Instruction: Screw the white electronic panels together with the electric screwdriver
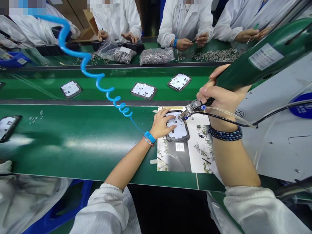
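Note:
A green power screwdriver (264, 57) slants in from the upper right, and my right hand (223, 92) is wrapped round its lower end. Its metal tip touches or hovers just over the upper part of a white plate with a dark frame (179, 131); which of the two I cannot tell. My left hand (162, 124) rests on the plate's left side, fingers spread, with fingertips on its surface. The plate lies flat on a printed paper sheet (198, 162) that is taped to the green bench.
Beyond the bench, a green conveyor (107, 92) carries several similar plates. Bags of small metal parts (157, 56) lie past it, near co-workers' hands. A coiled blue cord (85, 65) hangs across the left. A grey machine panel (280, 143) stands at right.

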A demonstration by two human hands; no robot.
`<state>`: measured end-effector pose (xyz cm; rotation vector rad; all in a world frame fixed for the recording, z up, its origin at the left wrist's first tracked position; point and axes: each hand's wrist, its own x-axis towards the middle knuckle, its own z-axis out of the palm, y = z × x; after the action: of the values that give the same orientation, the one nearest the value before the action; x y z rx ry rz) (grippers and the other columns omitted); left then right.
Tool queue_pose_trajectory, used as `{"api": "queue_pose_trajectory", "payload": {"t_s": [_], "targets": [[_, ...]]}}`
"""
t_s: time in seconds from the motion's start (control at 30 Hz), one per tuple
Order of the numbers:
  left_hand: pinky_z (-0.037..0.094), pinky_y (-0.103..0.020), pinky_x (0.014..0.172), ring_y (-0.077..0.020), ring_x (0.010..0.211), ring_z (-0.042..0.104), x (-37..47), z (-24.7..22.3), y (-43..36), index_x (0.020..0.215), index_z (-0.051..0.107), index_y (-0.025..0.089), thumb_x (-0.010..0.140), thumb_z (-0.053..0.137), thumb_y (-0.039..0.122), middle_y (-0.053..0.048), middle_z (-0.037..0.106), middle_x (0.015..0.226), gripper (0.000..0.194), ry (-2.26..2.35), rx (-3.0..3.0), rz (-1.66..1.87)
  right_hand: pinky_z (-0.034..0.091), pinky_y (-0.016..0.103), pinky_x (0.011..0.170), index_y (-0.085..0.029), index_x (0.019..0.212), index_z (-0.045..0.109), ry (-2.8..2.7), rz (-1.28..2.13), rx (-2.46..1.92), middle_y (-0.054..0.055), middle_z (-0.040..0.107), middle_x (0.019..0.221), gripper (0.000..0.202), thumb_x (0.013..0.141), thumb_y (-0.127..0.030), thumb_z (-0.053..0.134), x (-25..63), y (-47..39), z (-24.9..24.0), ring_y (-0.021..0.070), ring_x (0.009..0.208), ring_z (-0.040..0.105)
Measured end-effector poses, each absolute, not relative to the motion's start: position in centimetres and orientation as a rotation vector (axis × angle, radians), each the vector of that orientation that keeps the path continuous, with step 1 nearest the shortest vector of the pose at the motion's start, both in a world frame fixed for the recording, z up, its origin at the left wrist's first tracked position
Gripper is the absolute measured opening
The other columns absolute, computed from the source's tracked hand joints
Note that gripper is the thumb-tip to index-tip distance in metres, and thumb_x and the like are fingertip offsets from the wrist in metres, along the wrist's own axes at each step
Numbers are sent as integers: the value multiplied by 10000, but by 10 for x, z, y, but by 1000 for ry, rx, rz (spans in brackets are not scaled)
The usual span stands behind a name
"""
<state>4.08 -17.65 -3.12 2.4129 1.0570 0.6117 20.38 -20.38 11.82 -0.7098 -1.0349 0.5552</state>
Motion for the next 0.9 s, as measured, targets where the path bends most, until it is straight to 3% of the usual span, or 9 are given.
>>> {"api": "queue_pose_trajectory", "payload": {"t_s": [0.23,0.47,0.57,0.73,0.9], "targets": [[314,-492,1178,-322,1416,393,40,-31,-176,1194,710,265,790,781,401,-73,481,1512,432,1048,2423,600,341,349,452,-254,758,586,-1087,517,-789,-49,459,500,227,663,-180,778,205,-207,116,105,387,305],[326,-494,1173,-320,1404,428,42,-27,-176,1199,703,266,790,782,404,-79,478,1521,439,1044,2398,581,292,310,384,-251,665,560,-1040,553,-774,-69,451,461,225,584,-143,741,202,-202,118,92,351,309],[326,-487,1183,-332,1417,423,40,-23,-175,1281,657,240,761,804,441,-108,434,1556,576,1002,2397,537,254,285,336,-228,612,504,-1025,580,-726,-86,394,427,246,530,-132,714,201,-196,115,78,311,281],[283,-522,1205,-369,1470,343,29,-21,-173,1418,542,225,685,849,522,-145,311,1624,849,948,2451,444,280,246,344,-193,627,504,-1045,618,-714,-83,416,452,219,548,-66,663,188,-194,109,69,325,341],[282,-529,1198,-366,1481,327,25,-24,-172,1464,482,211,720,819,565,-164,326,1614,890,1055,2424,466,400,252,469,-220,732,507,-962,451,-734,-79,480,567,237,609,-147,697,208,-225,128,73,453,455]]}}
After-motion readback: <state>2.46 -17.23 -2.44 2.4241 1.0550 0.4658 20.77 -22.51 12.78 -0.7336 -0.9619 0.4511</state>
